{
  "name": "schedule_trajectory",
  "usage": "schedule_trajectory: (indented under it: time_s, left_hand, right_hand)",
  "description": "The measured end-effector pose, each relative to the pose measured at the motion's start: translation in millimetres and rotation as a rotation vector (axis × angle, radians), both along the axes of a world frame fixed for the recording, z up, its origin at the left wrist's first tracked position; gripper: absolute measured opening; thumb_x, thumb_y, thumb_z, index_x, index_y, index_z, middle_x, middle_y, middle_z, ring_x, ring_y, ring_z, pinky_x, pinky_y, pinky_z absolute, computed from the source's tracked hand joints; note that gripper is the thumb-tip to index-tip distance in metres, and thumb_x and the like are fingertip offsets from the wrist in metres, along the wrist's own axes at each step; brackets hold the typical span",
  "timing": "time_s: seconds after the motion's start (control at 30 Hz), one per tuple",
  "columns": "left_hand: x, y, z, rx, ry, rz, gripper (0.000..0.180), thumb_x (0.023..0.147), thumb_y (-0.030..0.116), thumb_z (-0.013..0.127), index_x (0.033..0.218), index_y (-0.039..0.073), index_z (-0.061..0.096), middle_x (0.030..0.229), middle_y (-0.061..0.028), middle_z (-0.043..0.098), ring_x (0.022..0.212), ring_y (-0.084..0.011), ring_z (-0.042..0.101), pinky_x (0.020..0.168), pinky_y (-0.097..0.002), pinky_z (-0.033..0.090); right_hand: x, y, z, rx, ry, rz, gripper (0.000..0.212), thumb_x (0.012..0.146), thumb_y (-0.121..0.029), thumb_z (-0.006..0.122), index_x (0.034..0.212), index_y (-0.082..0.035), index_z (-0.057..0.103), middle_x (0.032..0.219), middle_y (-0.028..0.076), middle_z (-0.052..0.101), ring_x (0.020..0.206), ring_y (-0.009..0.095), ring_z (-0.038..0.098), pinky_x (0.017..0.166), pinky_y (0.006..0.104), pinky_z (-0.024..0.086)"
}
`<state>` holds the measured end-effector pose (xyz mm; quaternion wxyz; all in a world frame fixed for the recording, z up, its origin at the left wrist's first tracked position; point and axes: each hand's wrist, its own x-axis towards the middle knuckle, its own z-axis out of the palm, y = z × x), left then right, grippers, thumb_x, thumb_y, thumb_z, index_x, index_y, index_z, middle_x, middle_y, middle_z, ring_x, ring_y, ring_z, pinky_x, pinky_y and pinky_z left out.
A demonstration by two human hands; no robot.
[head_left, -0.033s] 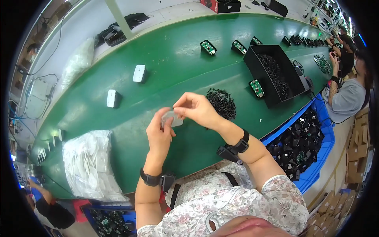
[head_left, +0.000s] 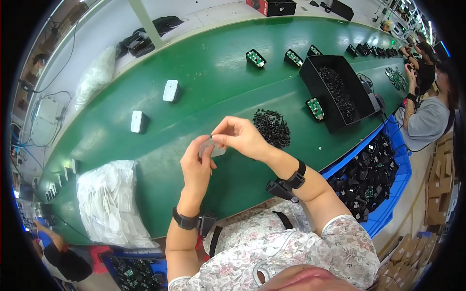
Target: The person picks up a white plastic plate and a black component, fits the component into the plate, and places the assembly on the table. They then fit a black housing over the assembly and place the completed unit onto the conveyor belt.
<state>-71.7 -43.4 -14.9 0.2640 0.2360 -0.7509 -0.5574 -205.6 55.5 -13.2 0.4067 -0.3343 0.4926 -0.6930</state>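
My left hand [head_left: 196, 157] grips a pale, whitish plastic cover [head_left: 218, 151] between thumb and fingers, above the green table. At the cover's upper edge, my right hand [head_left: 239, 137] pinches thumb and forefinger together. Something tiny and dark seems to be at those fingertips, too small to name. Just beyond my right wrist lies a heap of small black parts [head_left: 273, 127]. Farther left, two white-topped housings [head_left: 171, 90] stand apart on the table.
A black bin [head_left: 315, 82] holding small black parts stands at right, a housing with a green circuit board [head_left: 315, 108] beside it. More lie farther back. A plastic bag of white parts [head_left: 109, 201] rests at left. A blue crate [head_left: 400, 169] sits below the table's right edge; people work beyond.
The pale cover has tilted slightly in my left hand. My right hand has shifted a little downward and left, still pinching at the cover's edge.
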Motion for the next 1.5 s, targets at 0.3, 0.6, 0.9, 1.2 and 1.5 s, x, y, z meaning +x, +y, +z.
schedule_trajectory:
  time_s: [0.3, 0.6, 0.9, 1.2, 1.5]
  left_hand:
    - [1.9, -2.6, -0.9, -0.283, 0.096, 0.016, 0.01, 0.085, 0.001, 0.058, 0.094, 0.002, 0.062, 0.078, -0.0078, 0.06, 0.048, -0.0115, 0.054, 0.043, -0.0238, 0.041]
    - [2.9, -5.3, -1.5, -0.119, 0.098, 0.039, 0.011, 0.083, -0.003, 0.059, 0.093, 0.0, 0.061, 0.078, -0.0093, 0.06, 0.049, -0.0144, 0.056, 0.044, -0.0252, 0.045]
    - [5.0, -4.5, -5.0, -0.199, 0.124, 0.029, 0.008, 0.083, -0.001, 0.06, 0.091, 0.001, 0.061, 0.076, -0.0086, 0.059, 0.048, -0.0134, 0.055, 0.042, -0.0252, 0.043]
    - [5.5, -5.1, -7.0, -0.032, 0.074, 0.024, 0.018, 0.087, -0.002, 0.055, 0.104, 0.002, 0.058, 0.083, -0.0095, 0.061, 0.054, -0.0131, 0.059, 0.046, -0.0244, 0.046]
    - [-1.7, -2.6, -19.5, 0.268, 0.333, -0.032, 0.029, 0.09, -0.008, 0.043, 0.119, -0.005, 0.042, 0.102, -0.0181, 0.063, 0.089, -0.0192, 0.066, 0.074, -0.0276, 0.054]
  right_hand:
    - [11.6, -7.6, -6.9, 0.062, 0.134, -0.117, 0.009, 0.088, -0.01, 0.062, 0.092, -0.002, 0.061, 0.083, 0.001, 0.061, 0.073, 0.005, 0.053, 0.064, 0.0188, 0.044]
    - [11.9, -7.4, 3.8, 0.121, 0.026, -0.081, 0.013, 0.088, -0.011, 0.061, 0.094, 0.0, 0.061, 0.083, 0.003, 0.062, 0.072, 0.008, 0.056, 0.064, 0.0213, 0.044]
    - [15.9, -5.8, 1.9, 0.176, 0.188, -0.125, 0.011, 0.088, -0.013, 0.062, 0.093, -0.003, 0.062, 0.078, -0.001, 0.06, 0.069, 0.005, 0.052, 0.061, 0.0187, 0.04]
    - [9.2, -3.9, 8.8, 0.155, 0.816, -0.204, 0.007, 0.084, -0.008, 0.064, 0.087, -0.002, 0.062, 0.078, -0.001, 0.057, 0.067, 0.005, 0.05, 0.056, 0.0201, 0.037]
    - [12.1, -6.8, 4.5, 0.182, 0.76, -0.272, 0.01, 0.077, -0.009, 0.068, 0.079, -0.003, 0.06, 0.072, 0.001, 0.056, 0.056, 0.008, 0.045, 0.05, 0.0228, 0.037]
